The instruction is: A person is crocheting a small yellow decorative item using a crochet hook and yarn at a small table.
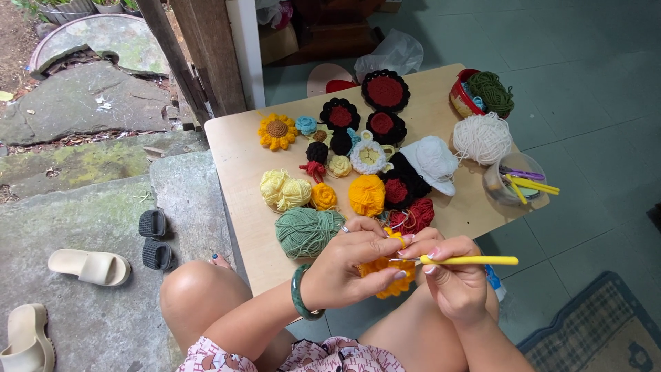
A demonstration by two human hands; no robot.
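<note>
I see my left hand point(348, 265) clamped around an orange crochet piece point(394, 275), pinching it between thumb and fingers just above my knees. My right hand point(451, 275) is closed on a yellow crochet hook point(475, 260), its tip buried in the piece right beside my left fingertips, its handle sticking out to the far side of that hand.

The risk I judge nearest is the hook tip pricking a left fingertip, since the two meet almost touching. If my left pinch loosens, the orange piece could drop between my legs to the floor. The working strand is hidden under my fingers, so I cannot tell how it runs; it may snag.

Just beyond my left hand sits a green yarn ball point(308, 231) at the tabletop point(234, 151) edge, and a red yarn bundle point(413, 215) lies beyond my right. A tug or nudge might roll the green one off.
</note>
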